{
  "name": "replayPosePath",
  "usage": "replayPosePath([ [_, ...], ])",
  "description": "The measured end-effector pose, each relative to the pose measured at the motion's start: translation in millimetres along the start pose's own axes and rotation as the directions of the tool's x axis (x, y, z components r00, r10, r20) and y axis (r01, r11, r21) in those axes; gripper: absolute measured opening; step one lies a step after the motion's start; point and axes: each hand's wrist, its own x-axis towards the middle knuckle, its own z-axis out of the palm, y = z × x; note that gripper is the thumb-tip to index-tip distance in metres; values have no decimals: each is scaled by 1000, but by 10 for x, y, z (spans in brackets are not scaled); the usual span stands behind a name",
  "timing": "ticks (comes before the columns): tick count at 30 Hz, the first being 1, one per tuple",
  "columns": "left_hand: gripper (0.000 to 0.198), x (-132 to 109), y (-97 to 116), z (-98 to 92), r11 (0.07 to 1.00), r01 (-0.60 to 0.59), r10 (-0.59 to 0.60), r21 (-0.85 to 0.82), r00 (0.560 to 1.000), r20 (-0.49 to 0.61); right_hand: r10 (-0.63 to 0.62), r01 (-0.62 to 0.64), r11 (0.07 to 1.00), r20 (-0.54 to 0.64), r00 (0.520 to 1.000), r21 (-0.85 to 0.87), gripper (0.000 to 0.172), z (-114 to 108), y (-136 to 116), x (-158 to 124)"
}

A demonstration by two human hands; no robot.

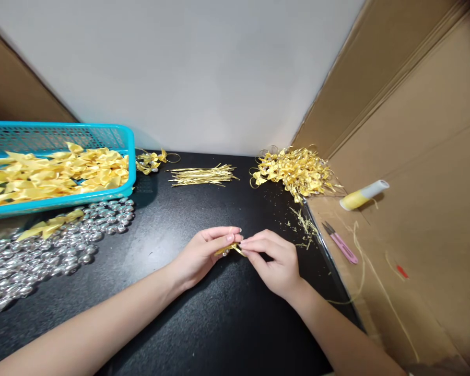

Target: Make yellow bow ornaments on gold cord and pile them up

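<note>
Over the middle of the black table, my left hand (204, 251) pinches a small yellow ribbon bow (224, 249) between thumb and fingers. A silver bead shows just under the bow, partly hidden by the fingertips. My right hand (273, 260) is closed in a pinch on a thin gold tie (239, 251) that runs from the bow. Both sets of fingertips nearly meet. Beyond the hands lies a bundle of straight gold ties (203, 175).
At left a blue basket (131, 156) holds many yellow bows, with silver beads (58, 261) heaped before it. Finished-looking bows with loops (297, 172) are piled at back right. Pink thread snips (340, 244) and a yellow thread spool (358, 198) sit on cardboard at right.
</note>
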Motion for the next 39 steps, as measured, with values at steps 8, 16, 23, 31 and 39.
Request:
replayPosePath([
  [8, 15, -77, -18, 26, 827, -248, 227, 505, 968, 104, 39, -38, 991, -1, 999, -131, 15, 2, -19, 12],
  [16, 20, -70, -28, -4, 662, -321, 300, 678, 942, 153, 342, -342, 937, 24, 940, 70, 15, 52, 19, -40],
  [23, 23, -72, -43, -18, 709, -320, 282, 629, 945, 164, 419, -449, 888, 227, 879, 102, 7, -23, 76, 11],
  [31, 23, -62, -23, -36, 719, -307, 278, 623, 949, 147, 378, -412, 903, 229, 897, 125, 14, -78, 121, 33],
  [39, 22, -51, 57, -48, 850, -193, 136, 490, 979, 149, 195, -241, 965, 327, 925, 104, 16, -150, 93, 78],
])
